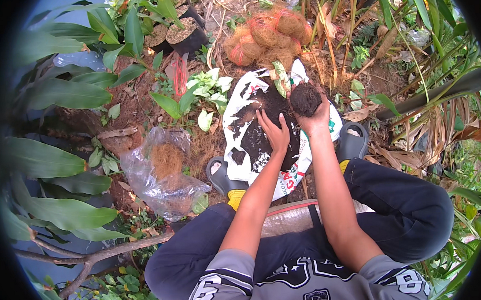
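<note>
Right hand (315, 114) cupped around a clump of soil (305, 99), lifted over the white bag (238, 104) | left hand (274, 132) flat, open, pressing soil in bag | risk: loose clump may crumble and spill (grip looks light) onto the ground beside the sandals (353, 139)

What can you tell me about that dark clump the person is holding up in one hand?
The dark clump is a rough, rounded ball of blackish-brown soil, crumbly and fibrous at its edges, possibly with fine roots in it. It sits cupped in the right hand, raised above the white sack spread open on the ground and heaped with similar dark soil. The left hand is beside it, pressed on that heap.
</note>
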{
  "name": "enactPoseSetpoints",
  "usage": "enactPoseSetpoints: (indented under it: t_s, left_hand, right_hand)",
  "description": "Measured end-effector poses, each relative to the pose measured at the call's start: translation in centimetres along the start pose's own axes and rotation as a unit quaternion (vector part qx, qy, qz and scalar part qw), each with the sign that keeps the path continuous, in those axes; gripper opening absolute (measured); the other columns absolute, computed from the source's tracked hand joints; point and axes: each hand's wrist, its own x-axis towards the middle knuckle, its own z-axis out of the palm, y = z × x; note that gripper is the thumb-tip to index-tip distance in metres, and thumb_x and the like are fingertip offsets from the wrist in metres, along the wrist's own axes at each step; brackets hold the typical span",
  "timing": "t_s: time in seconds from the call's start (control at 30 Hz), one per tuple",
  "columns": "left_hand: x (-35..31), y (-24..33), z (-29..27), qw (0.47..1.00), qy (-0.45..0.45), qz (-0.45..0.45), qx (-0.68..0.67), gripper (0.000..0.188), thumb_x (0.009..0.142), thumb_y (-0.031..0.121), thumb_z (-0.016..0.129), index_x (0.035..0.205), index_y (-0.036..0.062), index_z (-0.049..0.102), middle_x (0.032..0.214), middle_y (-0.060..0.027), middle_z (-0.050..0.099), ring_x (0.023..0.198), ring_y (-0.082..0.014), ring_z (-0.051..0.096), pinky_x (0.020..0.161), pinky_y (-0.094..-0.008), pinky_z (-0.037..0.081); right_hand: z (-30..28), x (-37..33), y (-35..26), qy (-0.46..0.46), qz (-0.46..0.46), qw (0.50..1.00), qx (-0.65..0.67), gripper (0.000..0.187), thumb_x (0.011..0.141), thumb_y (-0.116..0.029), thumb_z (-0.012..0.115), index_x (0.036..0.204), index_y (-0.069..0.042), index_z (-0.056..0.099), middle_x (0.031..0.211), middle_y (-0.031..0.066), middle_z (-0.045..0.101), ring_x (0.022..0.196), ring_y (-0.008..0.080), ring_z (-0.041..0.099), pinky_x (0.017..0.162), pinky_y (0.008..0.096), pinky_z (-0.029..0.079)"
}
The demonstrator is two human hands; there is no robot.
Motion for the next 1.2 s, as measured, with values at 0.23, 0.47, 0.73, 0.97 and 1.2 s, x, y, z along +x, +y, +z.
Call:
enactPoseSetpoints:
  t_s: [0.23, 0.47, 0.73, 0.97, 1.2]
  left_hand:
    - [6.2, -1.2, 1.3, 0.971, -0.128, 0.169, 0.110, 0.050, 0.087, 0.026, 0.057, 0.128, 0.0001, 0.046, 0.138, -0.0222, 0.040, 0.133, -0.0423, 0.031, 0.111, -0.0511, 0.023]
    - [2.2, -1.8, 0.0, 0.967, -0.144, 0.200, 0.070, 0.038, 0.083, 0.023, 0.062, 0.114, 0.0011, 0.056, 0.126, -0.0195, 0.048, 0.126, -0.0409, 0.038, 0.106, -0.0509, 0.030]
    - [0.0, -3.4, -1.6, 0.989, -0.047, 0.135, 0.040, 0.013, 0.086, 0.008, 0.061, 0.077, -0.0015, 0.060, 0.077, -0.0130, 0.057, 0.076, -0.0315, 0.052, 0.075, -0.0400, 0.040]
    - [3.7, 1.3, -2.8, 0.838, 0.123, -0.335, -0.413, 0.039, 0.097, 0.033, 0.047, 0.070, 0.0059, 0.053, 0.066, -0.0023, 0.053, 0.051, -0.0130, 0.047, 0.050, -0.0301, 0.037]
    - [6.7, 9.7, -6.6, 0.847, 0.043, -0.240, -0.472, 0.038, 0.099, 0.034, 0.038, 0.100, 0.0018, 0.059, 0.096, -0.0084, 0.061, 0.092, -0.0174, 0.059, 0.078, -0.0310, 0.045]
  right_hand:
    - [-0.5, -0.2, 0.8, -0.001, 0.024, 1.000, -0.004, 0.024, 0.097, -0.031, 0.046, 0.107, -0.012, 0.057, 0.107, 0.0114, 0.062, 0.103, 0.0327, 0.059, 0.093, 0.0522, 0.045]
    - [-1.4, 0.5, 0.0, -0.009, 0.015, 1.000, -0.011, 0.024, 0.096, -0.031, 0.046, 0.102, -0.012, 0.059, 0.103, 0.0109, 0.063, 0.103, 0.0321, 0.059, 0.092, 0.0503, 0.046]
    - [-1.6, -0.3, 0.7, -0.006, 0.055, 0.998, -0.001, 0.023, 0.096, -0.032, 0.048, 0.101, -0.013, 0.061, 0.101, 0.0083, 0.065, 0.100, 0.0307, 0.061, 0.094, 0.0508, 0.045]
    - [-3.6, -0.1, 2.1, -0.039, 0.069, 0.997, -0.012, 0.027, 0.097, -0.034, 0.046, 0.113, -0.013, 0.049, 0.115, 0.0143, 0.057, 0.108, 0.0354, 0.057, 0.097, 0.0564, 0.042]
    - [-4.5, 0.0, 3.8, -0.111, 0.080, 0.990, -0.032, 0.034, 0.095, -0.033, 0.051, 0.120, -0.010, 0.054, 0.124, 0.0125, 0.058, 0.113, 0.0316, 0.055, 0.102, 0.0484, 0.041]
